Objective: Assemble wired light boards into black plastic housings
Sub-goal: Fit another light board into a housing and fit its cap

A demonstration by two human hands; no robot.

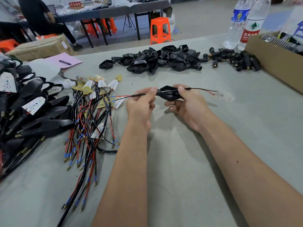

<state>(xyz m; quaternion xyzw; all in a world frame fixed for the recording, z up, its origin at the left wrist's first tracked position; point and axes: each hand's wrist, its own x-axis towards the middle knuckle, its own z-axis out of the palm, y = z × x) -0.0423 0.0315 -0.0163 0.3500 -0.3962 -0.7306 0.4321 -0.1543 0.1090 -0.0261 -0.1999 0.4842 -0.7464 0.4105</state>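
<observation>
Above the middle of the grey surface [188, 161]: we hold one black housing [169, 94] between our two hands, clear of the cloth.
Right hand [188, 108]: its fingers are curled around the housing, thumb pressed on the top at the right end, the other fingers underneath.
Left hand [141, 104]: thumb and forefinger pinch the black-sleeved wire [139, 95] just left of the housing's narrow neck.
Wire: it passes through the housing; to the left of the housing its red and blue strands lead to a light board [118, 102], and to the right its red and black ends [211, 92] stick out past our right thumb, bare and blurred.
Left of the housing: a heap of wired boards [91, 112] lies on the surface, white and gold boards at the far side, red and black leads with blue sleeves and brass tips fanned toward us.
Further left of the housing: a pile of finished housings [24, 112] with white boards seated in them.
Beyond the housing: a pile of empty black housings [155, 60], and to its right a smaller pile of black stems with brass ends [234, 59].
Far right of the housing: a cardboard box [275, 63] with dark parts inside, two clear water bottles [246, 23] behind it.
Far left beyond the housing: a pink sheet [64, 60] with a pen [65, 62] on it.
</observation>
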